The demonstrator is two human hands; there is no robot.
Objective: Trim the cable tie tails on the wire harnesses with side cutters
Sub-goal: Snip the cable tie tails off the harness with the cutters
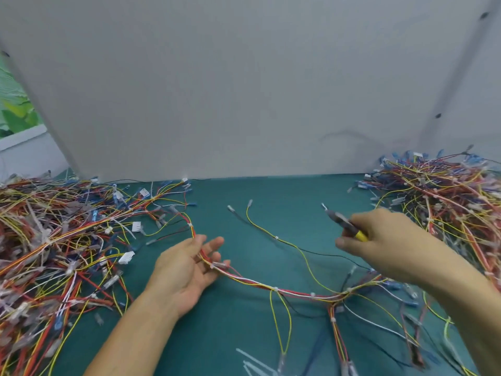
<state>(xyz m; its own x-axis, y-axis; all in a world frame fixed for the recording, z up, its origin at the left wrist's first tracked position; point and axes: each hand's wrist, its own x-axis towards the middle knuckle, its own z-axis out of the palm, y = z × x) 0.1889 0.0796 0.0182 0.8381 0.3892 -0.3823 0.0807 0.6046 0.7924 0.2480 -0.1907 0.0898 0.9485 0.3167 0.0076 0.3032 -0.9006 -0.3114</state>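
Gripping one side cutters (343, 223), cradling one harness (271, 286)

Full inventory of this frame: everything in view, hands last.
teal-green work mat: one, teal, under everything
pale grey back panel: one, grey, upright behind the mat
left heap of multicoloured wire harnesses: one heap, red/yellow/white/blue, left side
right heap of multicoloured wire harnesses: one heap, same colours, right rear
red, white and yellow tied wire harness: one, centre, lying across the left palm
pale translucent plastic strips: a few, blurred, bottom centre; probably cut tie tails
yellow-and-black-handled side cutters: one, in the right hand, tip pointing up-left
left hand: palm up, fingers relaxed
right hand: holds the cutters
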